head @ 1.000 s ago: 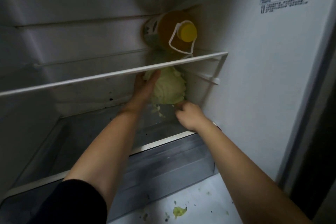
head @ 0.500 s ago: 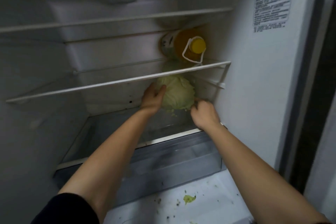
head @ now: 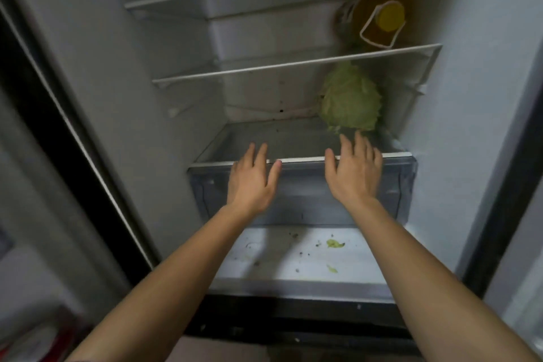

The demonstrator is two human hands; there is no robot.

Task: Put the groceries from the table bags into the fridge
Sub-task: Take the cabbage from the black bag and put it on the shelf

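A pale green cabbage (head: 350, 101) rests at the back right of the lower glass shelf (head: 299, 159) of the open fridge. My left hand (head: 251, 182) hovers in front of the shelf's front edge, fingers spread and empty. My right hand (head: 354, 170) is also open and empty, its fingertips just short of the cabbage and apart from it. A bottle of yellow oil (head: 374, 20) with a yellow cap and white handle lies on its side on the shelf above (head: 264, 66).
A clear crisper drawer (head: 302, 194) sits under the lower shelf. The white fridge floor (head: 282, 258) in front of it carries cabbage scraps (head: 334, 243) and crumbs. The door seal (head: 58, 114) runs along the left; the fridge wall (head: 476, 114) closes the right.
Both hands let go of the cabbage and drew back toward the shelf's front edge, fingers spread. The cabbage stays at the back right. My view pulled back and shifted.
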